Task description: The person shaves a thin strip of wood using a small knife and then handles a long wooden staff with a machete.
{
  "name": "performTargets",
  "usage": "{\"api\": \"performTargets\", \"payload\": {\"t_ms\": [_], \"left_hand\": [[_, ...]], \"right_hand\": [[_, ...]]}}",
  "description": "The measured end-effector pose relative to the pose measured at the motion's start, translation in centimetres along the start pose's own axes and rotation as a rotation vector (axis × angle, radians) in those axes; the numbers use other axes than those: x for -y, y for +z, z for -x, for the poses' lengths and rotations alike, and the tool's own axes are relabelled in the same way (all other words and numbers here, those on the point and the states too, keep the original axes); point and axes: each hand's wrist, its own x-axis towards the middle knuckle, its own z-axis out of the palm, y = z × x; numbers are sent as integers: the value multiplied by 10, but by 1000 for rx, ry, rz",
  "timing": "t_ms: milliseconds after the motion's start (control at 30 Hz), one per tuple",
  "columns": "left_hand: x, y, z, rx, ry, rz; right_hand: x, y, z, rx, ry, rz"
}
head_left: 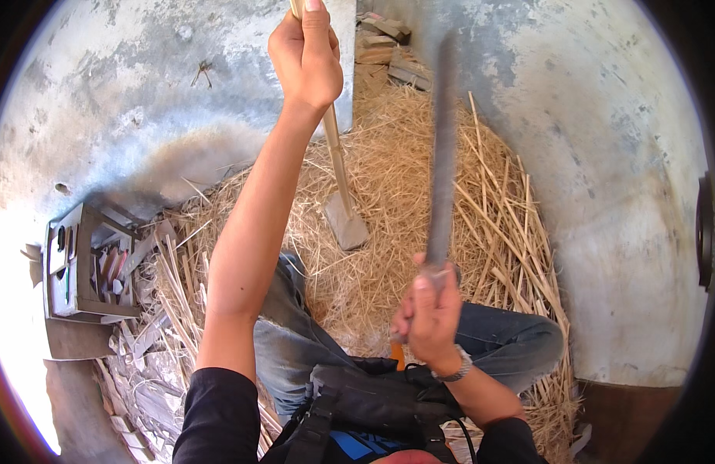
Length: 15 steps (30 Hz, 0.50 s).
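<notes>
High up near the top edge, my left hand (307, 54) is closed round a long pale bamboo strip (336, 155). The strip runs down at a slant, and its lower end meets a grey block (346, 222) lying among the shavings. My right hand (431, 313) grips the handle of a large machete (444, 147), held to the right of the strip. Its long dark blade points upward, blurred toward the tip, and stands apart from the strip. The strip's top end lies beyond the picture.
Straw-like shavings (396, 170) cover the floor before my bent legs. Loose bamboo sticks (504, 224) lie along the right wall. A small wooden shelf (83, 267) with odds and ends stands at the left. Bricks or wood pieces (384, 46) are piled at the far wall gap.
</notes>
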Motion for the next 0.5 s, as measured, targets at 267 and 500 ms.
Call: {"api": "performTargets", "payload": {"t_ms": [267,500], "left_hand": [[3,-11,-4,2,16,25],[-2,3,2,-29,33,-58]], "right_hand": [[24,-4,-12,40,392,-108],[-9,-5,8,143,519,37]]}}
